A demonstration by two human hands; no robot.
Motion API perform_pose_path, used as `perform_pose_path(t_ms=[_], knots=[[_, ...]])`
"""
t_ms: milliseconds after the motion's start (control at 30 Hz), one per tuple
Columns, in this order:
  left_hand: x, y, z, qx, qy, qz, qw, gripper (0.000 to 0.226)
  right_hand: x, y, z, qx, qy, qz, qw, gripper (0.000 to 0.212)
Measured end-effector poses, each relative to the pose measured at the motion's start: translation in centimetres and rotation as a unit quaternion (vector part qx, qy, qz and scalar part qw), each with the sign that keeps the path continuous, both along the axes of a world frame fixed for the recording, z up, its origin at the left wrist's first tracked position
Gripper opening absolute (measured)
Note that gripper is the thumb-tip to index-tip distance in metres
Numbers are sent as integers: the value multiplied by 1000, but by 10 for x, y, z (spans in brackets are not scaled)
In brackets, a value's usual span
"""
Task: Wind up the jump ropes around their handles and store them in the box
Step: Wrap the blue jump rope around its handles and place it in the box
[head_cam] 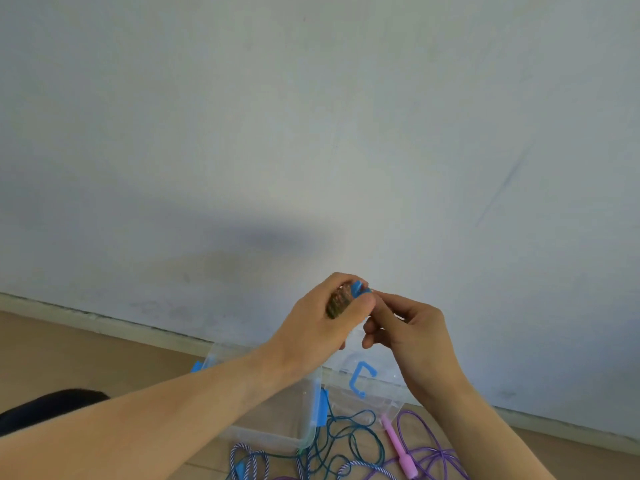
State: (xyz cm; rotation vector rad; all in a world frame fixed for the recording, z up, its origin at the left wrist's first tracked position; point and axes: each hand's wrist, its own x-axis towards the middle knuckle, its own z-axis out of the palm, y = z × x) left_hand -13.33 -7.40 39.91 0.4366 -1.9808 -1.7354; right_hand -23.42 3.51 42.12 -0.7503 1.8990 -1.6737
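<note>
My left hand (313,322) grips a blue-handled jump rope (346,297), its handles wrapped in dark wound cord, raised in front of the wall. My right hand (403,323) meets it from the right, fingertips pinching at the blue handle end. Below my arms stands the clear plastic box (277,434) with blue latches, partly hidden by my left forearm. Its clear lid (367,379) with a blue clip lies to the right. On the floor lie a dark teal rope (349,441), a purple rope with a pink handle (398,448), and a striped blue-white rope (249,459).
A pale wall (311,133) fills most of the view, and its baseboard (104,323) meets the wooden floor (52,355). A dark object (45,407) shows at the left edge beside my left arm.
</note>
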Motion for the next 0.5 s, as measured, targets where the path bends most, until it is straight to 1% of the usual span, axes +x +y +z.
perform_pose_path(t_ms=[100, 200, 267, 367, 500], knots=[[0, 3, -1, -3, 45, 55, 997, 15, 2, -1, 6, 3, -23, 11, 1000, 20], [-1, 7, 2, 9, 64, 74, 995, 15, 3, 1, 9, 9, -32, 14, 999, 24], [-2, 8, 5, 34, 62, 84, 994, 14, 2, 3, 11, 11, -31, 24, 999, 25], [-6, 8, 6, 93, 36, 87, 991, 20, -1, 9, 15, 16, -14, 34, 999, 23], [-8, 5, 8, 160, 23, 84, 983, 26, -5, 13, 16, -13, 4, 11, 1000, 19]])
